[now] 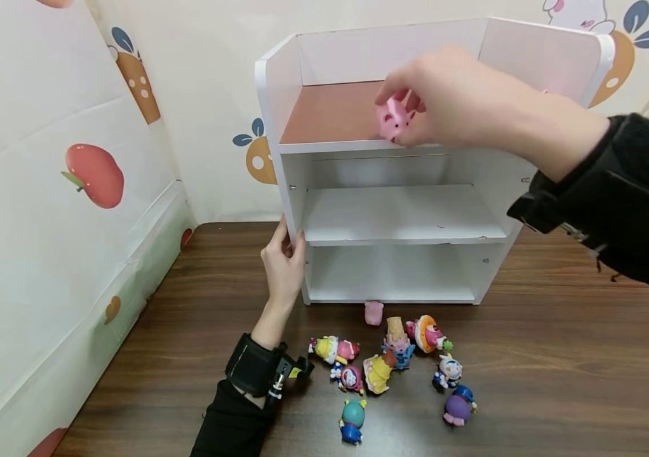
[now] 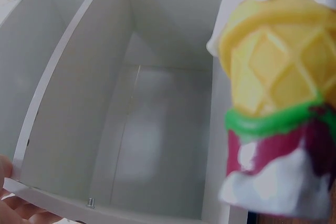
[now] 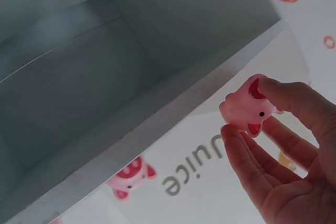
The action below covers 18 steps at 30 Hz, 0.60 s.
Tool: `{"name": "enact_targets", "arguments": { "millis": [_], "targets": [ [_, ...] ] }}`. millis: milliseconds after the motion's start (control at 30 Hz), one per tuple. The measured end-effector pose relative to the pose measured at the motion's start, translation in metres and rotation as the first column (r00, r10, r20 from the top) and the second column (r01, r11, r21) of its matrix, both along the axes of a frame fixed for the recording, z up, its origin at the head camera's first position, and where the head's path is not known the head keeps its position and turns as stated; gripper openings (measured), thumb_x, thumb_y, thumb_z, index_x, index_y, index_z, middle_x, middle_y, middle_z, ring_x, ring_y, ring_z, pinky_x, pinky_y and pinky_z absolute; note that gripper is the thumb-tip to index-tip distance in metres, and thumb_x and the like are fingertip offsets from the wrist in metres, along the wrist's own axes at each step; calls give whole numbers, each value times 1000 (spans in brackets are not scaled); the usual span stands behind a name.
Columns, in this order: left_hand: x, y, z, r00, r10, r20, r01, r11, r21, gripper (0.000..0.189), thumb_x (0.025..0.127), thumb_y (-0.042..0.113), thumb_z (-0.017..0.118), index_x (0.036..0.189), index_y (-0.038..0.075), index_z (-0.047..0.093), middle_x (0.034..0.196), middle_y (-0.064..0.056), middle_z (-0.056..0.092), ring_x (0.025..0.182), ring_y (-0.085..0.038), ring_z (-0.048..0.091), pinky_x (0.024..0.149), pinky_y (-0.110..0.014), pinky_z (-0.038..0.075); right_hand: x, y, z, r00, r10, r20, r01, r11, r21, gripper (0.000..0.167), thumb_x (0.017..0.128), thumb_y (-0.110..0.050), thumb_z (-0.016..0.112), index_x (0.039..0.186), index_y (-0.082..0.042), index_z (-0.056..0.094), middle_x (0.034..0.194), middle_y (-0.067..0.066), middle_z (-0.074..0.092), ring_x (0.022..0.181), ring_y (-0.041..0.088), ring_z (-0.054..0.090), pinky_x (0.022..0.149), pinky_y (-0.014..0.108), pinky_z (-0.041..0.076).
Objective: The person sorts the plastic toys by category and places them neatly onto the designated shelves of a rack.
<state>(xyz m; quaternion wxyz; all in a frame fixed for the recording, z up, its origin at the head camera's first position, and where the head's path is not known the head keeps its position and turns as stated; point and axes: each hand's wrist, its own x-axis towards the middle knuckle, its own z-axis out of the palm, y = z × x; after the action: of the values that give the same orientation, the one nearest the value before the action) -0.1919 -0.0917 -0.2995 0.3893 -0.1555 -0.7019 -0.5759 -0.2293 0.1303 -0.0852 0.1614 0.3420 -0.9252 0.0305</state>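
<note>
Pink pig figurine (image 1: 394,120) in my right hand (image 1: 444,98), at front edge of top shelf (image 1: 330,114)
I see it pinched between thumb and fingers, can't tell if it touches down; my left hand (image 1: 286,263) grips left side of white shelf unit (image 1: 407,242); cartoon figurines (image 1: 378,374) on wood-grain table (image 1: 559,368) in front

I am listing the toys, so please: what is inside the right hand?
The right hand pinches a pink pig figure: an eye and red-lined ears show. Its surface under the fingertips is covered.
</note>
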Motion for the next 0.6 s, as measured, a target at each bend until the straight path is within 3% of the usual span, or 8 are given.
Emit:
{"name": "enact_targets", "arguments": {
  "millis": [167,300,600],
  "targets": [
    [0,0,0,1000,-2,-6,2,1000,2,39,83,-12,48,122,-12,46,110,-29,54,94,-39,56,66,-45,50,10,-12,13,996,-31,81,32,999,-11,34,78,-13,58,111,-5,58,93,11,56,84,25,49,72,35,41],
    [1,1,0,1000,-5,0,5,1000,2,38,83,-11,48,121,-12,47,109,-29,54,93,-39,56,66,-45,50,11,-17,16,988,-83,130,84,996,-3,36,78,-9,56,113,-2,55,97,15,53,85,28,47,73,37,40],
    [2,2,1,1000,-3,4,3,1000,-9,38,83,-11,48,121,-12,46,110,-29,54,94,-39,56,66,-44,50,-4,-17,20,973,-134,186,138,990,-7,39,80,-12,60,117,-1,52,105,18,50,92,29,46,74,38,41]
  ]
}}
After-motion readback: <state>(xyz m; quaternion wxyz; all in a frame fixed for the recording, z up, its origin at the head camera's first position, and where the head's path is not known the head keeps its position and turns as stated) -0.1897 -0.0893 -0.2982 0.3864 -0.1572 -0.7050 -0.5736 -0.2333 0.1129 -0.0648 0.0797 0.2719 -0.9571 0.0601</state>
